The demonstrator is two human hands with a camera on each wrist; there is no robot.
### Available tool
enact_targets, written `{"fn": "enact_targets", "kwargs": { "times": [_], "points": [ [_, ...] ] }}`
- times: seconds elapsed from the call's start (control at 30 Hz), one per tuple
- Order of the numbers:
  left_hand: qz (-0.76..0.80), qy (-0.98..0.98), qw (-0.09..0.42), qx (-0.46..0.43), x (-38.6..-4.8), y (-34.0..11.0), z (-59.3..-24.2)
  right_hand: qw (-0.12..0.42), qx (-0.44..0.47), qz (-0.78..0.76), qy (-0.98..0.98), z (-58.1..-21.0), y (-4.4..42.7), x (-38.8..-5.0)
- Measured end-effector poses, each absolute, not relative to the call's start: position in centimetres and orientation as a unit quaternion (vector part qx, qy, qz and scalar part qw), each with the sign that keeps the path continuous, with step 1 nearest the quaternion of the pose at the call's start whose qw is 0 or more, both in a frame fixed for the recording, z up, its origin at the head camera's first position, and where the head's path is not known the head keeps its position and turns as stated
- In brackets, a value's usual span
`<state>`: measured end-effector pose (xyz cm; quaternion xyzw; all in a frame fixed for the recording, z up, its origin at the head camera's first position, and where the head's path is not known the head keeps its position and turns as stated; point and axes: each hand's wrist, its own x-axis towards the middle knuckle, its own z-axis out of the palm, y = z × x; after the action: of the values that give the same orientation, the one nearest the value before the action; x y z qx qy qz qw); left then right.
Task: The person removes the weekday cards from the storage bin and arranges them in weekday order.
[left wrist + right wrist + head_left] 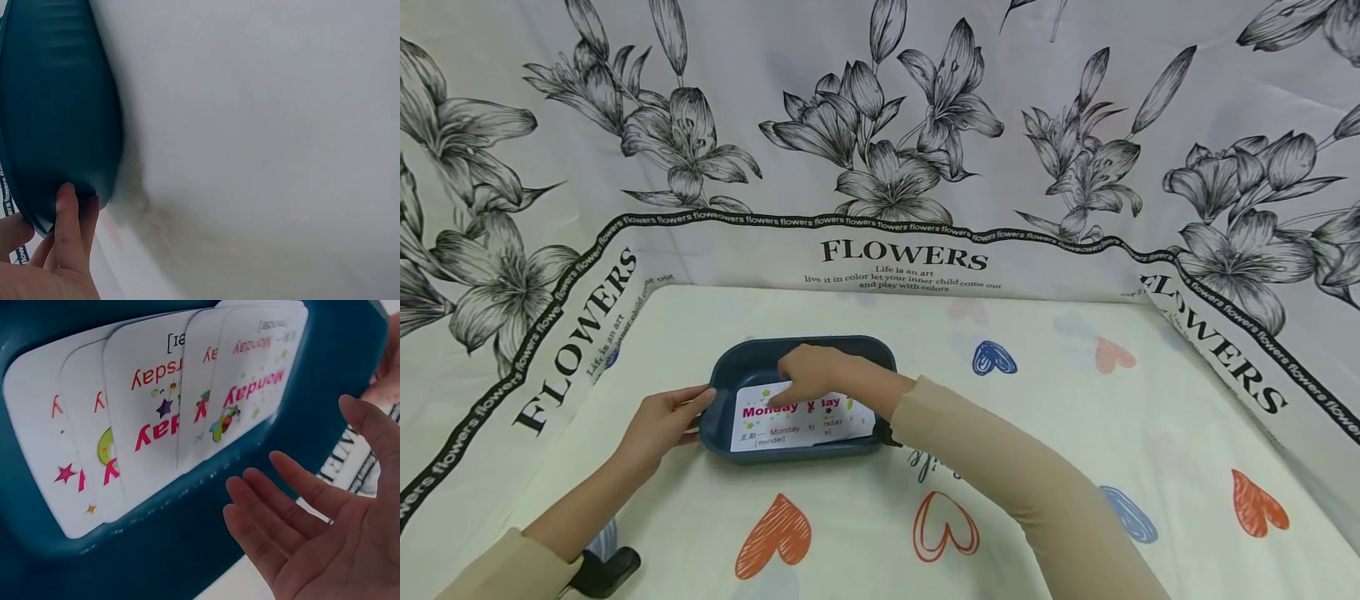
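A dark blue tray (726, 417) holds several overlapping white word cards; the front one, a card (767, 437), reads "Monday". In the right wrist view the cards (150, 425) lie fanned along the tray (300, 394). My left hand (658, 425) grips the tray's left end, thumb at the rim and fingers under the outer wall, as the left wrist view shows for the hand (65, 256) and tray (62, 112). Over the tray, my right hand (812, 372) has its fingers spread; in the right wrist view the hand (325, 519) holds nothing.
A white cloth printed with hearts (947, 525) covers the table. Behind and at both sides hangs a floral curtain (895, 258) with "FLOWERS" lettering. A black strap piece (606, 573) shows at my left sleeve.
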<state>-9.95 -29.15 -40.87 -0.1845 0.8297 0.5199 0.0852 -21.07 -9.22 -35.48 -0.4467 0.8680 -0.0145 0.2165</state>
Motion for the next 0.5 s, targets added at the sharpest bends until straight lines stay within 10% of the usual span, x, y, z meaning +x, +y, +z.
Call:
{"fn": "enact_targets", "kwargs": {
  "times": [0.5],
  "points": [
    [0.527,0.821,0.066,-0.207,-9.6,-28.8,-40.7,0.226,-0.452,0.033,0.862,-37.1,-12.0,-21.1]
  ]
}}
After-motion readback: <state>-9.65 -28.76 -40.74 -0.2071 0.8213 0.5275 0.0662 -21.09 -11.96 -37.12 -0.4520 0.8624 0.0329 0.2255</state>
